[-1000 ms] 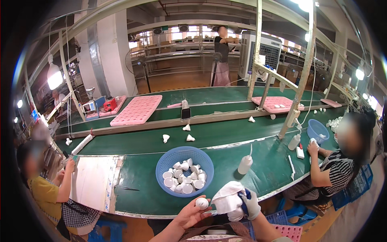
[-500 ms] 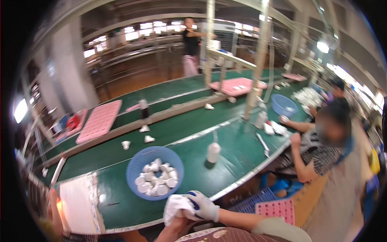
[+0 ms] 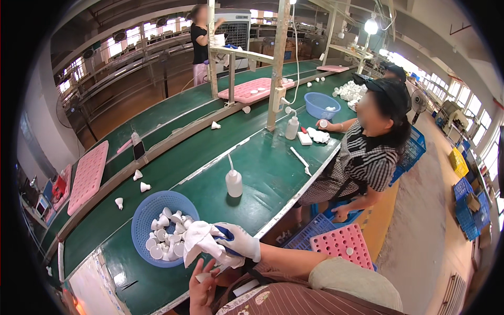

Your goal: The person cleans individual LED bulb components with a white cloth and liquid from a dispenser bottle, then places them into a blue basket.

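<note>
Basket (image 3: 144,215): its far-left inside was reachable from above; cups (image 3: 167,239) crowded the rest.
Cloth (image 3: 203,240): with the right hand (image 3: 239,242), it barred basket's near-right rim.
Bottle (image 3: 234,185): stood right of basket, a lane between.
Loose cups (image 3: 145,187): three lay beyond basket, gaps between them.

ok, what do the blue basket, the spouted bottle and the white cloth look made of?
Blue basket: likely moulded plastic; even colour, perforated wall.
Spouted bottle: probably plastic, smooth; milky white body, thin spout. Exact type can't be told.
White cloth in the gloved right hand: looks like textile, matte; loose folds and drape. Fibre unclear.
</note>
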The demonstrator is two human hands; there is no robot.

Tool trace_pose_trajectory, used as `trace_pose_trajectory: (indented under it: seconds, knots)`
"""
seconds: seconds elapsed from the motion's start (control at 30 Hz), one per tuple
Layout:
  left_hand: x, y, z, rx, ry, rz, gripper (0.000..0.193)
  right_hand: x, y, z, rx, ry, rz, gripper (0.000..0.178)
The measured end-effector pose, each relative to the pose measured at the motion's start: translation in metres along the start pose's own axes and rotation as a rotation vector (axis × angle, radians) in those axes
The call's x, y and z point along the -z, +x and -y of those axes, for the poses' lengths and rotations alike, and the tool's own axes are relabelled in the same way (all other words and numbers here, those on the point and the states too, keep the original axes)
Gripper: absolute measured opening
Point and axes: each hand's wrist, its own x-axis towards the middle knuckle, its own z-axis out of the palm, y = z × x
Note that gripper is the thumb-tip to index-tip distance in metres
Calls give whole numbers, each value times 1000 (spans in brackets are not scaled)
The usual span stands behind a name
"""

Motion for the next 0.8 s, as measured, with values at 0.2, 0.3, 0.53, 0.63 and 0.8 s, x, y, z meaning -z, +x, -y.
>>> trace_pose_trajectory:
  seconds: [0.2, 0.3, 0.53, 0.63, 0.8]
  knots:
    - [38, -2, 18, 114, -188, 183, 77, 2, 2, 17, 86, -136, 27, 38]
    - [43, 1, 10, 185, 31, 209, 70, -3, 4, 26, 227, -324, 72, 40]
    - [9, 0, 19, -167, 755, 10, 38, -64, -14, 20, 254, -595, 410, 42]
    - [-12, -3, 8, -427, 1095, 81, 28, -56, 3, 22, 21, -661, 378, 43]
    - [-28, -11, -6, -201, 1130, 116, 45, -43, -13, 42, 223, -785, 322, 48]
